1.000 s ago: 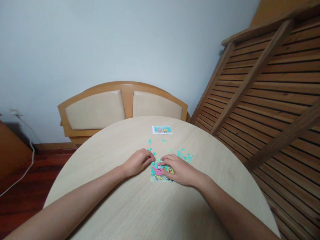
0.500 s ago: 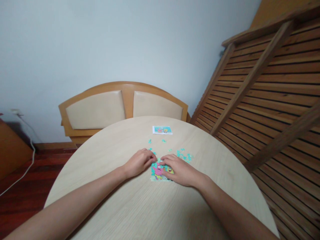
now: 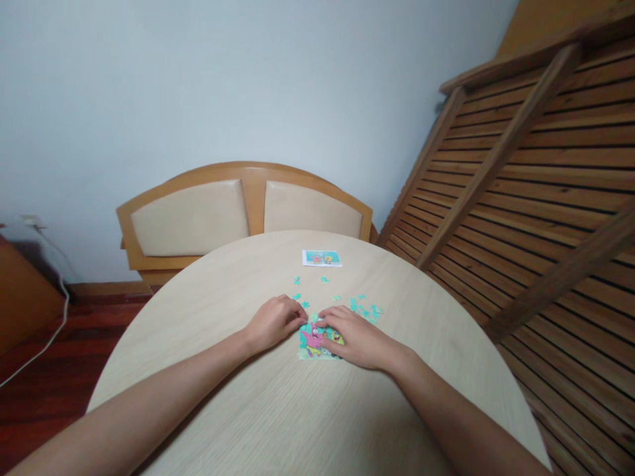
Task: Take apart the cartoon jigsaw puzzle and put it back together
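Left hand (image 3: 278,318) has its fingertips bunched at the puzzle's (image 3: 312,338) far left corner, can't tell if there's a piece in there. Right hand (image 3: 361,338) is spread loosely over the right side, nothing clamped. Puzzle's flat on the near-middle of the table (image 3: 278,423). Looks like thin card, so probably super light, stiffish, easy to pop apart; I'd pinch the loose pieces (image 3: 366,309), far right, by their edges.

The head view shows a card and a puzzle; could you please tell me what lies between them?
In the head view, a few loose pieces lie on the table between the card and the puzzle.
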Tool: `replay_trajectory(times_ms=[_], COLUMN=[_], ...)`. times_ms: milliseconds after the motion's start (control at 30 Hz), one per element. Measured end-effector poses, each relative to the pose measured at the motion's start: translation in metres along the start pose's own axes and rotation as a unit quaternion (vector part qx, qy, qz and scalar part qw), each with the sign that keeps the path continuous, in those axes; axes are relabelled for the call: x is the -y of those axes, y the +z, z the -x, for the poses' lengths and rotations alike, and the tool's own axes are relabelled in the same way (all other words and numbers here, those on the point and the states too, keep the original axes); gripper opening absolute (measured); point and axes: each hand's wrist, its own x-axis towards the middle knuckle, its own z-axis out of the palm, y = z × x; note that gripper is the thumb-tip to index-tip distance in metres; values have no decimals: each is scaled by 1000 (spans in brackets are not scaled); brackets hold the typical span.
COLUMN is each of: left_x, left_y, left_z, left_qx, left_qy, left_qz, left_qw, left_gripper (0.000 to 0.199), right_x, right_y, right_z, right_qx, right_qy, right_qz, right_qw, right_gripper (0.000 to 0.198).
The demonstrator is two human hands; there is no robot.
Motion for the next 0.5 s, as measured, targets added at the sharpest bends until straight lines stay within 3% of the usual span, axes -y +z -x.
replay_trajectory(times_ms=[200, 500], left_x=[1, 1], left_y=[-1, -1], left_z=[1, 1], left_qx=[12, 24], left_qy=[46, 63], left_qz=[-26, -25], left_qw=[999, 997], left_gripper=[19, 20], right_x=[1, 2], right_y=[0, -2], right_z=[1, 0], right_qx=[-5, 2], right_qy=[-1, 1], right_qz=[-1, 3], right_qw=[1000, 1000], right_gripper=[31, 32])
